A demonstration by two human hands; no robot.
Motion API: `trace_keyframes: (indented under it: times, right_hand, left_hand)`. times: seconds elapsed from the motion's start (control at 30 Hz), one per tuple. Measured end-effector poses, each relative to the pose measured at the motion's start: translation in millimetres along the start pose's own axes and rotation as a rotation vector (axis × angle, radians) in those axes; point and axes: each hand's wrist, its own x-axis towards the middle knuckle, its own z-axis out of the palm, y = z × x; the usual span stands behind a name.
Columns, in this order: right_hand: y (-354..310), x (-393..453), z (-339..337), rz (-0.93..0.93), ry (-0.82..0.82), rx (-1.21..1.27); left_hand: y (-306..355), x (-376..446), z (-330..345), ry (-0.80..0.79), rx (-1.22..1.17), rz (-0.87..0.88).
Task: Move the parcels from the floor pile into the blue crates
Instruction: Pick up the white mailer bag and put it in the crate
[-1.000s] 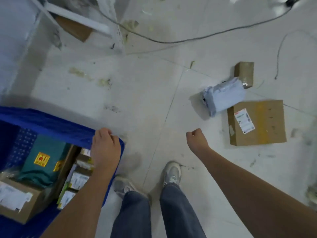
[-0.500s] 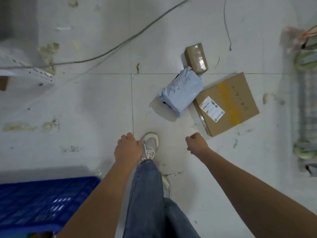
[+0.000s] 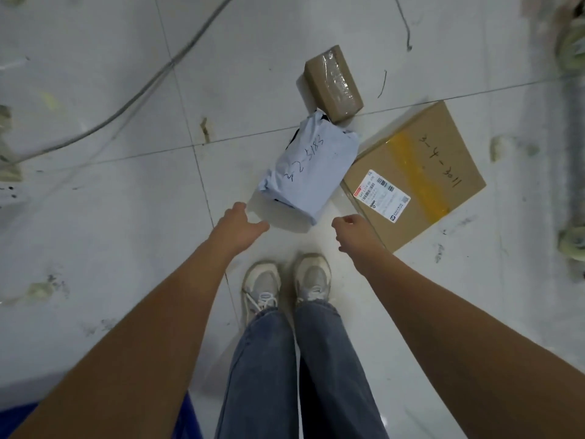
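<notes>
Three parcels lie on the tiled floor ahead of my feet. A pale blue poly mailer (image 3: pixel 309 167) with handwriting sits in the middle. A small tape-wrapped brown box (image 3: pixel 333 83) lies just beyond it. A flat cardboard box (image 3: pixel 414 175) with a white label and yellow tape lies to its right. My left hand (image 3: pixel 241 225) reaches down just short of the mailer's near left corner, thumb spread, holding nothing. My right hand (image 3: pixel 354 231) hangs loosely curled over the flat box's near corner, empty. A corner of the blue crate (image 3: pixel 186 419) shows at the bottom left.
A grey cable (image 3: pixel 133 96) snakes across the floor at upper left, and a thin wire (image 3: pixel 405 23) lies at the top. My two shoes (image 3: pixel 286 282) stand just behind the parcels. A wheeled metal frame (image 3: pixel 569 147) runs along the right edge.
I turned away from the blue crate and stepped up to the parcels. Both hands have come forward and down toward the mailer and the flat box; the left thumb has spread.
</notes>
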Motion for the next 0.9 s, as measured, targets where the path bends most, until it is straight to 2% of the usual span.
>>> trace_keyframes:
  times: [0.13,0.3,0.47,0.6,0.77,0.9]
  right_hand:
    - [-17.2,34.4,26.5,0.054,0.059,0.125]
    - [-27.9,80.4,46.7,0.02,0.168,0.168]
    - [-25.9,106.0,45.1,0.005,0.047,0.364]
    - [-29.2,108.5,43.5,0.03,-0.021,0.518]
    - [-33.3,98.3,38.6,-0.03,-0.013,0.529]
    - [-31.6,80.8,35.2,-0.057,-0.006,0.595]
  left_hand:
    - [30.1,47.4,14.6,0.022,0.042,0.067]
    - [53.6,101.1,25.2,0.025,-0.039,0.088]
    - [54.7,130.6,28.5,-0.035,-0.221,0.091]
    - [54.4,134.4,33.4,-0.081,-0.248,0.101]
    - [59.0,124.8,34.4,-0.068,-0.302,0.081]
    - [66.7,102.5,34.9,-0.092,-0.242,-0.028]
